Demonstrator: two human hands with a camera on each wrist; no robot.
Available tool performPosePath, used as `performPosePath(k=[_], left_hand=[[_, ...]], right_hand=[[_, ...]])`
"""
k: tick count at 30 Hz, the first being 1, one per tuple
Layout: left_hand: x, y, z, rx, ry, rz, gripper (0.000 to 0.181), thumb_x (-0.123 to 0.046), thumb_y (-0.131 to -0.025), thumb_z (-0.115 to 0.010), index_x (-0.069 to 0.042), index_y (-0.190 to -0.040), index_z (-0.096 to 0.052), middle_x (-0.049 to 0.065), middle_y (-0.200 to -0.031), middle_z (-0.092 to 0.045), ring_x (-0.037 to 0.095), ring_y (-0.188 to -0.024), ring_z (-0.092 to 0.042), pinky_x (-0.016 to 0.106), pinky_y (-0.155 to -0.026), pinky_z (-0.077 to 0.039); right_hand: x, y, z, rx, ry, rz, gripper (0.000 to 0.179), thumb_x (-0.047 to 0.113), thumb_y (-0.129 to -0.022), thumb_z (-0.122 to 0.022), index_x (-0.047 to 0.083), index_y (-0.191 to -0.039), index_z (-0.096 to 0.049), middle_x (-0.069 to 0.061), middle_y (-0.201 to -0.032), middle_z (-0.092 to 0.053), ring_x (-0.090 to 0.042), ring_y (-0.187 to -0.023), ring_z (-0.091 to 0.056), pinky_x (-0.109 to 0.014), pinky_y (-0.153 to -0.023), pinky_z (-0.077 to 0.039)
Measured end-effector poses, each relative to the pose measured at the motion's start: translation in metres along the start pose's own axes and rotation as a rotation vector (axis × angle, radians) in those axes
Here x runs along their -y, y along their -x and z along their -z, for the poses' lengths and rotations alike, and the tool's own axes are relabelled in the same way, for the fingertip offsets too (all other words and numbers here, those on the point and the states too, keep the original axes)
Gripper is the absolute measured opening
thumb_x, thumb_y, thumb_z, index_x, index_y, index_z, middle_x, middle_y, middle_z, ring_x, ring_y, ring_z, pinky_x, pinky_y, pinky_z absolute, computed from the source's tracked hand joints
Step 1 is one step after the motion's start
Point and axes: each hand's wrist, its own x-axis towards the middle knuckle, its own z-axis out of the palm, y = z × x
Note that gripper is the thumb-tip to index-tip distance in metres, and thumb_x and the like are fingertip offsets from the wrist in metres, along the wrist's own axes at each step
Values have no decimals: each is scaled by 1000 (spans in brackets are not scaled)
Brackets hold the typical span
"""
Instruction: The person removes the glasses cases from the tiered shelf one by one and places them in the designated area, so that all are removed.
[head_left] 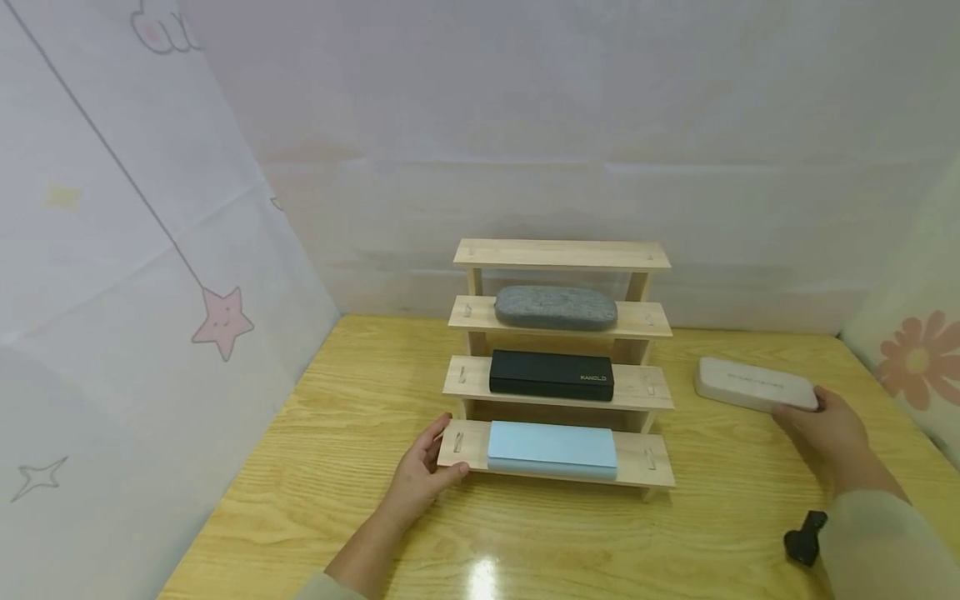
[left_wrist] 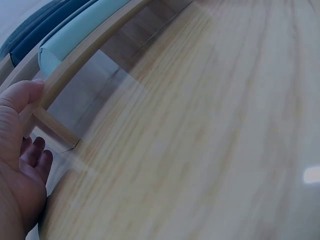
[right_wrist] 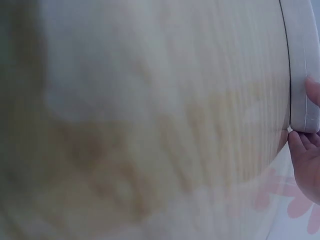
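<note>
The left hand rests on the wooden table at the left end of the lowest step of the stepped wooden rack; its thumb lies along the front edge of that step while the fingers reach round the end of the board, a loose hold on the rack rather than a clench, as the left wrist view confirms with the thumb pressed to the board's edge. On that lowest step lies a light blue case, long axis running left to right along the step. One step up sits a black case, likewise lying lengthwise, and above it a grey felt case; the top step carries nothing that shows. To the right of the rack, the beige case lies flat on the table, its long axis running left to right and angled slightly toward the person at its right end. The right hand grips that right end, fingers curled round it; in the right wrist view the fingertips pinch the case's end. A small black object sits near the right sleeve.
</note>
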Motion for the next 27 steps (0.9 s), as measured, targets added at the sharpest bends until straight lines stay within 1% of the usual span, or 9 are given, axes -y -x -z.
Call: performPosePath(k=[4, 5, 8, 12, 14, 17, 19, 22, 27], left_hand=[[2, 0, 1, 10, -22, -46, 85, -12, -83, -78, -1, -152, -30, 21, -158, -30, 38, -142, -37, 13, -95, -44], [2, 0, 1, 18, -35, -68, 84, -13, -84, -77, 1, -152, -29, 24, -157, -30, 37, -141, -39, 13, -95, -44], [3, 0, 1, 25, -34, -85, 85, -15, -84, -77, 3, -151, -29, 26, -156, -30, 37, -139, -41, 13, -94, -45], [1, 0, 0, 23, -1, -45, 85, -12, -83, -78, 1, -152, -29, 23, -157, -30, 40, -140, -38, 15, -95, -46], [0, 0, 0, 16, -5, -26, 84, -9, -84, -77, 0, -152, -29, 22, -158, -30, 40, -141, -37, 16, -95, -45], [0, 0, -1, 0, -8, -4, 83, -5, -84, -76, -2, -152, -30, 20, -157, -33, 39, -141, -37, 16, -96, -45], [0, -1, -1, -9, -6, 4, 82, -4, -84, -75, -3, -152, -30, 20, -156, -35, 38, -141, -38, 15, -95, -45], [0, -1, -1, -11, 18, 9, 82, -2, -83, -75, -4, -152, -31, 20, -155, -36, 37, -141, -39, 16, -95, -45], [0, -1, -2, -16, 35, 13, 82, -2, -82, -76, -5, -152, -32, 19, -155, -37, 37, -141, -39, 20, -97, -45]], right_hand=[[1, -4, -1, -17, 2, -40, 99, 53, -96, -50, -18, -148, -4, -44, -150, -10, -63, -136, -15, -68, -110, -20], [1, -5, -1, -19, 0, -43, 98, 52, -96, -50, -18, -147, -4, -44, -150, -11, -62, -136, -16, -68, -110, -20], [2, -5, -2, -13, -12, -45, 99, 53, -96, -51, -18, -147, -6, -44, -150, -12, -62, -136, -17, -68, -110, -21], [6, -5, 0, 4, -25, -80, 106, 56, -94, -52, -15, -148, 5, -43, -152, -2, -62, -138, -11, -68, -111, -18], [10, -5, 1, 6, -25, -105, 111, 59, -93, -52, -13, -148, 11, -42, -152, 4, -62, -139, -6, -69, -112, -15], [17, -4, 3, -6, -41, -123, 110, 60, -93, -49, -11, -148, 15, -39, -153, 12, -61, -139, 1, -70, -111, -13], [23, -2, 5, -25, -50, -111, 106, 59, -95, -44, -10, -149, 14, -39, -153, 13, -62, -139, 1, -72, -109, -16], [34, 2, 8, -55, -70, -62, 98, 55, -98, -39, -10, -150, 13, -38, -154, 12, -63, -138, -1, -73, -107, -19], [58, 8, 10, -89, -94, 31, 95, 56, -99, -37, -6, -152, 10, -37, -156, 7, -62, -139, -6, -73, -104, -23]])
